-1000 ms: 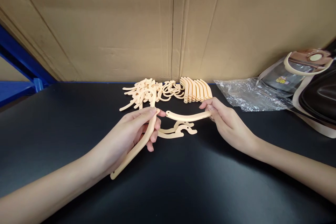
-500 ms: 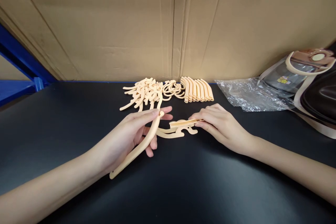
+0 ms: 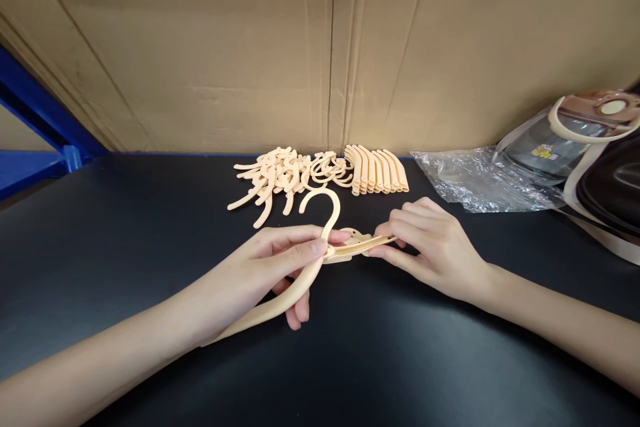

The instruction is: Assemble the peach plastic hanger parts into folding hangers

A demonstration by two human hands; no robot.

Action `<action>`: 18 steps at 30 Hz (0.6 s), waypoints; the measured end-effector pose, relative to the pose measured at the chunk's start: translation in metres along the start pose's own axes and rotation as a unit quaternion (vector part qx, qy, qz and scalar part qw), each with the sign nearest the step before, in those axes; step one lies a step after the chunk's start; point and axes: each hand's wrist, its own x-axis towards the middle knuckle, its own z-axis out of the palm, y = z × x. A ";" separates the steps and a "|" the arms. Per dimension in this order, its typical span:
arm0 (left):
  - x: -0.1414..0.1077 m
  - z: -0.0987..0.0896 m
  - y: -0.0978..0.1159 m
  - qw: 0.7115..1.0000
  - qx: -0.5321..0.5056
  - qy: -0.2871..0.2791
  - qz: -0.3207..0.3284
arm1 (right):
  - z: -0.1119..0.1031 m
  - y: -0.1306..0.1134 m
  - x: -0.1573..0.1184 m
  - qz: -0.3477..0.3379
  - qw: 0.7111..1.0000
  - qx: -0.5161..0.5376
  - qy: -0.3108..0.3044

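Observation:
My left hand (image 3: 273, 260) is closed on a cream plastic hanger arm (image 3: 293, 293), thumb pressed at its upper end, where a curved hook (image 3: 336, 213) stands up. The arm's lower end runs down beneath my left wrist. Between thumb and fingers of my right hand (image 3: 430, 247) is a second hanger arm (image 3: 360, 247), hollow side showing. Its left end meets the joint by my left thumb; whether the two are locked together I cannot tell. Behind it lies a flat cream piece with holes (image 3: 356, 235), partly hidden.
At the back are a loose heap of cream hanger pieces (image 3: 273, 177), several hooks (image 3: 327, 170) and a row of hanger arms (image 3: 376, 170). A clear plastic bag (image 3: 470, 177), a bottle (image 3: 540, 147) and a dark bag (image 3: 613, 180) stand to the right. Cardboard (image 3: 225, 47) walls the rear.
The right-hand arm's end has come to the joint at my left thumb. My left hand has shifted right, and the hook has swung right and now shows fully.

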 end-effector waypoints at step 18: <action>0.007 -0.005 0.002 0.986 0.149 0.033 0.065 | 0.002 -0.001 -0.003 0.002 1.000 0.028 -0.004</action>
